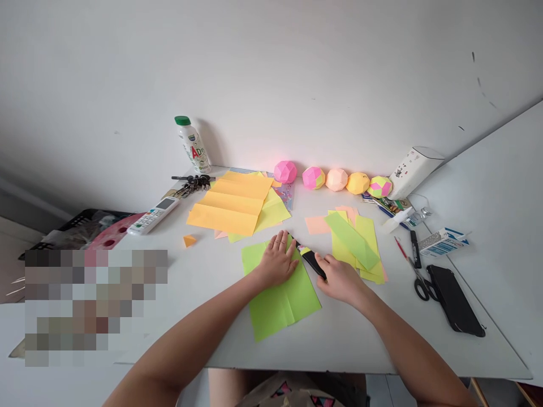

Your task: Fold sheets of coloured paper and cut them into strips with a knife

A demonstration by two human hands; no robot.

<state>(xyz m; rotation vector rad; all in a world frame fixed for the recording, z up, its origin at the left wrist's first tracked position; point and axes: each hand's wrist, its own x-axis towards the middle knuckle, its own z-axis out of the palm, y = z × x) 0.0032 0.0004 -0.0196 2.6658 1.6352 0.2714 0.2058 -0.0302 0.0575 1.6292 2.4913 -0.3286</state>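
Note:
A sheet of green paper (275,314) with crease lines lies near the front of the table. My left hand (278,263) presses flat on its upper part, fingers stretched out and slightly spread. In my right hand (341,278) is a black-handled knife (313,261), gripped by its handle. The knife's tip points away from me, by the sheet's upper right edge close to my left fingertips. Just right of the knife lie yellow and green paper strips (354,243) in a loose pile, with some pink pieces under them.
Folded orange paper (233,200) covers other sheets at the back left. Several faceted paper balls (314,178) line the wall. A bottle (193,146) and a remote (153,216) stand or lie left; scissors (421,288), a marker (415,249) and a black case (456,302) lie right.

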